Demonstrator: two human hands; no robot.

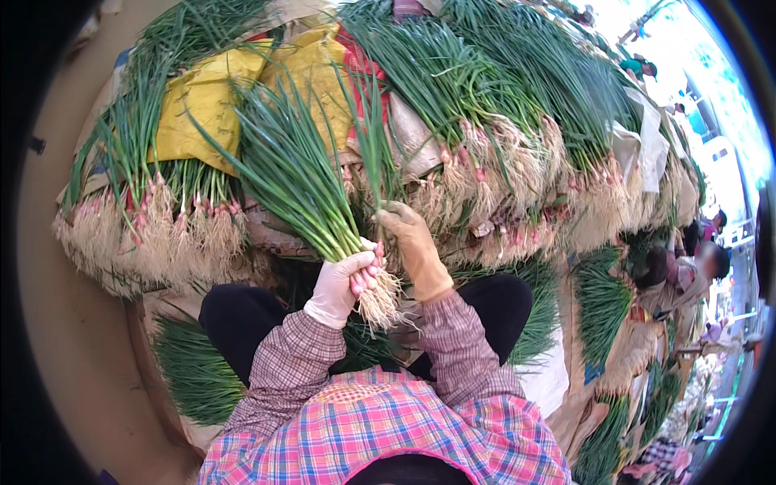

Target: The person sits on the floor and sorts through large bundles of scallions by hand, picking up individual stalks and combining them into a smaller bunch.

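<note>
My left hand [341, 285], in a thin white glove, grips a bunch of spring onions [303, 194] just above the pink bulbs. Their green leaves fan up and to the left, while pale stringy roots [379, 303] hang below. My right hand [415, 245] wears a tan rubber glove. Its thumb and fingers pinch a slim spring onion stalk [374, 157] close beside the bunch. The lower end of that stalk runs down by the bunch's bulbs, partly hidden by the fingers.
A heaped bank of spring onions [497, 145] with roots towards me rises ahead, partly under yellow sacking [203, 103]. More bundled greens lie at my left [194, 367] and right [600, 309]. A person [691, 273] sits at the right, with others beyond.
</note>
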